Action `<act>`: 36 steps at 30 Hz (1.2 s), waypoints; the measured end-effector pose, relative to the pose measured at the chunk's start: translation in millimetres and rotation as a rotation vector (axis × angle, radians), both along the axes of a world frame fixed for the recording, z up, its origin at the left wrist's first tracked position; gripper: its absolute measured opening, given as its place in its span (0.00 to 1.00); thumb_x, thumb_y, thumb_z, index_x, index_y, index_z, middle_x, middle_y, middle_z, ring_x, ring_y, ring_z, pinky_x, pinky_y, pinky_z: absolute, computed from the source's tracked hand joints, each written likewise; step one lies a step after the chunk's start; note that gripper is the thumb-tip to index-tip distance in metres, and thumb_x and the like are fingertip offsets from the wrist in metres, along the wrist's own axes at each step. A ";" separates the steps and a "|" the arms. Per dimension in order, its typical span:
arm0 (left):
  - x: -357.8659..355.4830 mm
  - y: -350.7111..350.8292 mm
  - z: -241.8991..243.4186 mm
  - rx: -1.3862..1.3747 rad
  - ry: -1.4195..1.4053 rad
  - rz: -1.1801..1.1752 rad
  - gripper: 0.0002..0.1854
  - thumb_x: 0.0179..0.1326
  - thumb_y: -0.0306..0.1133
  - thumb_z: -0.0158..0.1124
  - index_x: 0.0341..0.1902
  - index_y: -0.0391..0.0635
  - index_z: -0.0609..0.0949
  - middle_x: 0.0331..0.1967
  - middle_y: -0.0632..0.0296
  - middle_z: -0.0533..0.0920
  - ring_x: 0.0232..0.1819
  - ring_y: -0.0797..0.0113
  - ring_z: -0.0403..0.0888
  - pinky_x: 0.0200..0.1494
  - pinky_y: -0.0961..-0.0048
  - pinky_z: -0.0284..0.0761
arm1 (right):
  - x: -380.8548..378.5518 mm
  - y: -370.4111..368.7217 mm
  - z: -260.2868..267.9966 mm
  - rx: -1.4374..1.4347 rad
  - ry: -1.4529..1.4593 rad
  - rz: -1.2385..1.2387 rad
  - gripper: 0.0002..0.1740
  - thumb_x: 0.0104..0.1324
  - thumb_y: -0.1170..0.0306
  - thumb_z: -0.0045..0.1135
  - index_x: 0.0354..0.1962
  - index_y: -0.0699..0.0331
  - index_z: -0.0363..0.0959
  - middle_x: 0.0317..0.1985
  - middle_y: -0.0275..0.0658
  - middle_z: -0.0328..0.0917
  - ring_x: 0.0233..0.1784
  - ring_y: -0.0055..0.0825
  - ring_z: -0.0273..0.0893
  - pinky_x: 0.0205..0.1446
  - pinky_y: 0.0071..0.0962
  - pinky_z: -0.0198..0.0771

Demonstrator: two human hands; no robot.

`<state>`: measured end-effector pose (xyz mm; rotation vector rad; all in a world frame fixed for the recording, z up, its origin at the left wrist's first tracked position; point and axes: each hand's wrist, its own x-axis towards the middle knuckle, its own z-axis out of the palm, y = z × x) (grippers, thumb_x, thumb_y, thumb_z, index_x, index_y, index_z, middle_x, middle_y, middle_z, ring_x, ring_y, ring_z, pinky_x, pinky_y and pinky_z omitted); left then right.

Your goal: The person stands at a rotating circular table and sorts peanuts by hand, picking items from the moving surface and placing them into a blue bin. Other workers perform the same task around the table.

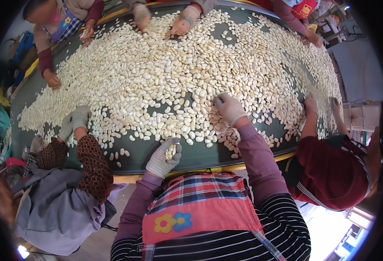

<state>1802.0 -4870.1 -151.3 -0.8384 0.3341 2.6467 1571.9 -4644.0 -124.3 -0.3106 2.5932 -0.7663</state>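
Observation:
A wide spread of large white beans covers the dark green table surface before me. My left hand, in a pale striped knit glove, is curled palm up near the front edge, with a small handful of beans in its fingers. Farther forward and to the right, my right hand wears a similar glove and rests among the beans, back up. Its fingertips are partly hidden, so whether a bean is pinched in them does not show. Dark surface shows between the bean patches.
Across the table, co-workers' gloved hands touch the beans, with a bare hand at far left. To my left are a neighbour's gloved hands; to my right, another person's hand beside blurred beans. A yellowish rim runs along the near edge.

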 end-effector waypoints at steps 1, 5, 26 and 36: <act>0.4 -3.1 -1.2 0.008 0.000 -0.005 0.14 0.71 0.41 0.61 0.48 0.43 0.79 0.32 0.60 0.81 0.25 0.73 0.75 0.17 0.87 0.63 | -0.1 9.2 -1.1 -0.280 -0.152 -0.120 0.17 0.71 0.61 0.51 0.48 0.63 0.78 0.38 0.46 0.84 0.38 0.36 0.82 0.43 0.34 0.76; 3.8 -14.0 -3.5 0.005 -0.012 -0.019 0.14 0.73 0.41 0.58 0.48 0.43 0.79 0.32 0.60 0.81 0.23 0.73 0.72 0.15 0.86 0.60 | -17.6 50.7 -3.7 -0.886 -0.309 -0.573 0.13 0.70 0.64 0.54 0.48 0.61 0.77 0.27 0.29 0.75 0.24 0.16 0.69 0.27 0.16 0.64; 26.3 -69.3 -5.4 -0.019 0.017 -0.006 0.16 0.70 0.42 0.63 0.50 0.41 0.77 0.31 0.59 0.81 0.25 0.71 0.77 0.17 0.87 0.64 | 1.1 50.0 0.4 -0.246 -0.170 -0.382 0.12 0.68 0.63 0.53 0.39 0.65 0.73 0.28 0.44 0.78 0.32 0.33 0.79 0.38 0.30 0.74; 32.6 -96.5 -6.2 -0.040 -0.044 -0.066 0.14 0.73 0.42 0.58 0.49 0.42 0.79 0.31 0.59 0.82 0.22 0.72 0.72 0.15 0.84 0.61 | 50.7 29.8 -2.8 -0.482 -0.173 -0.380 0.15 0.75 0.59 0.49 0.45 0.62 0.75 0.24 0.30 0.70 0.26 0.16 0.69 0.29 0.18 0.70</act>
